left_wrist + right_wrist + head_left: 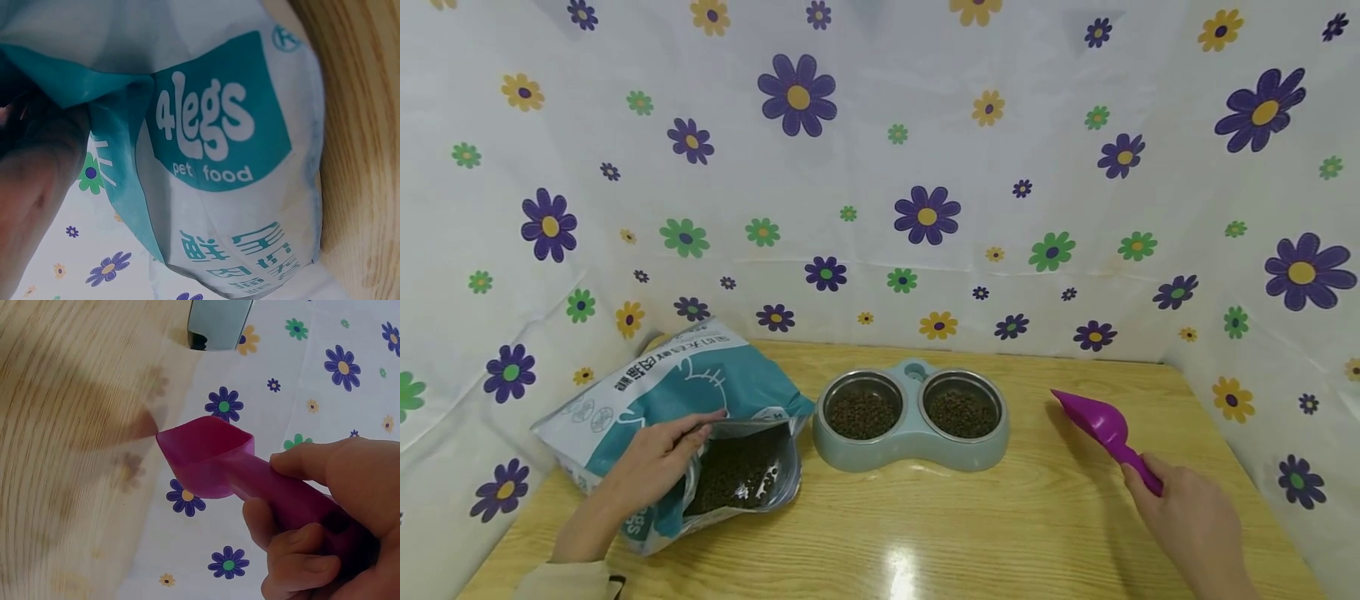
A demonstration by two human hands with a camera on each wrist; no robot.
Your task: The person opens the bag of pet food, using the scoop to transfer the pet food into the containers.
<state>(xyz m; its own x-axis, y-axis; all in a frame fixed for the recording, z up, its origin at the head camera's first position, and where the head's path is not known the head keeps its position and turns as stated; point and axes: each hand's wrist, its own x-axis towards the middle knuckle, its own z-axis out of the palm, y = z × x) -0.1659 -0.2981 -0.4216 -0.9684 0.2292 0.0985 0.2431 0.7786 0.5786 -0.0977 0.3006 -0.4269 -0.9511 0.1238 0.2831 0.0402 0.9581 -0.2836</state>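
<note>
A teal and white pet food bag (741, 375) leans over on the left of the table, its mouth facing the front. Brown kibble (730, 475) lies inside it. My left hand (655, 458) pinches the upper rim of the bag's mouth; its fingertips are partly hidden in the left wrist view. On the right, my right hand (1191, 508) grips the handle of a magenta scoop (1093, 417), held above the table with its tip toward the bowls. No kibble shows in the scoop's hollow in the right wrist view.
Between the hands stands a pale blue double bowl stand (910, 450). Its left metal bowl (863, 375) and right metal bowl (962, 375) both contain kibble. Behind and at both sides of the wooden table (880, 533) hangs a flowered white cloth (865, 167).
</note>
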